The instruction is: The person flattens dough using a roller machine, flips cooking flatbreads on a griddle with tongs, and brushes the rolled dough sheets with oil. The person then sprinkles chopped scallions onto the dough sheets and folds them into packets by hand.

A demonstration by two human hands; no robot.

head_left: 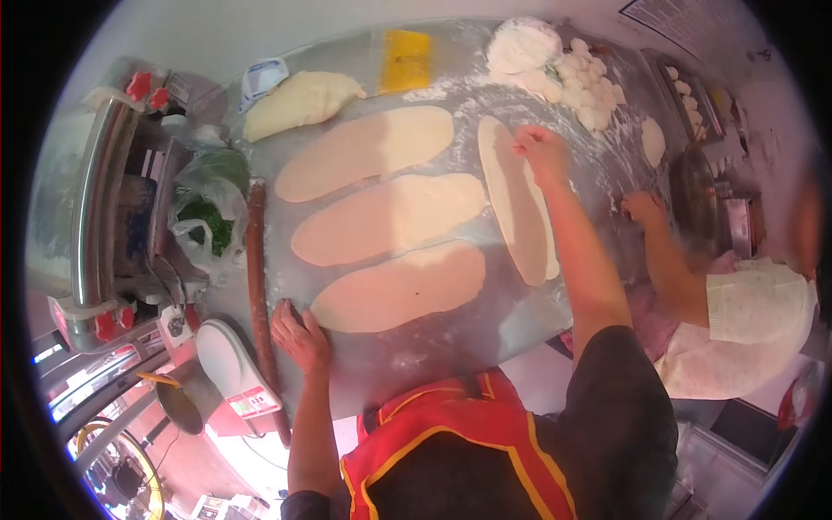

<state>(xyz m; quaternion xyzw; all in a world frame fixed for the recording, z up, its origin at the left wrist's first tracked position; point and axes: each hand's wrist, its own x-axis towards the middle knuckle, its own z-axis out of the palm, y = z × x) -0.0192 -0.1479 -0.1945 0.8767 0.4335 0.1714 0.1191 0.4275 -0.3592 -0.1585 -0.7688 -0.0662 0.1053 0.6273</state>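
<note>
Three long oval sheets of dough lie side by side on the metal table: an upper one (368, 152), a middle one (390, 217) and a lower one (399, 288). A fourth, narrower sheet (518, 208) lies crosswise to their right. Over the upper right edge of that fourth sheet is my right hand (544, 154), its fingers closed; what they hold, if anything, is too small to make out. My left hand (300, 336) rests on the table by the left end of the lower sheet, fingers apart and holding nothing. A long brown rolling pin (257, 286) lies left of it.
A folded dough lump (303, 102), yellow scraper (406, 61), flour pile (524, 45) and several dough balls (589, 87) are at the back. A scale (230, 364) and a bag of greens (208, 212) stand left. A co-worker's hand (643, 206) is on the right.
</note>
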